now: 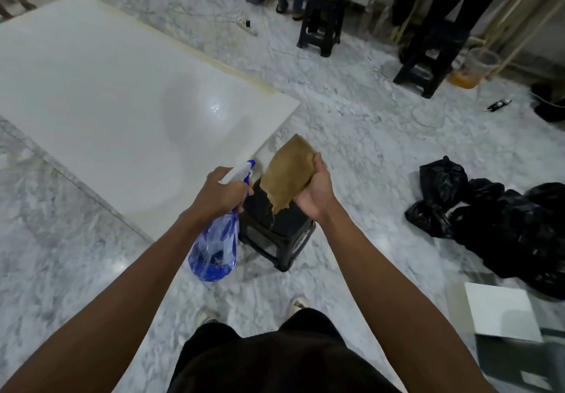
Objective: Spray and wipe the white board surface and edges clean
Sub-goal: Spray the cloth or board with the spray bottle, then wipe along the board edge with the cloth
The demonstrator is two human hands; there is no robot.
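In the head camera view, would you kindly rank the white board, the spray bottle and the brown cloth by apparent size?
1. white board, by far the largest.
2. spray bottle.
3. brown cloth, though close to the bottle, so that order is unsure.

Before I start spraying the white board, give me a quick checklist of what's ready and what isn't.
1. Spray bottle in left hand: ok, grip closed around its neck.
2. Liquid in bottle: ok, blue liquid shows at the bottom.
3. Cloth in right hand: ok, held above the black stool.
4. Nozzle aimed at the board: ok, it points that way.
5. Board surface free of objects: ok, nothing lies on the part in view.
6. Board edges: not ok, a yellowish strip runs along the far edge.
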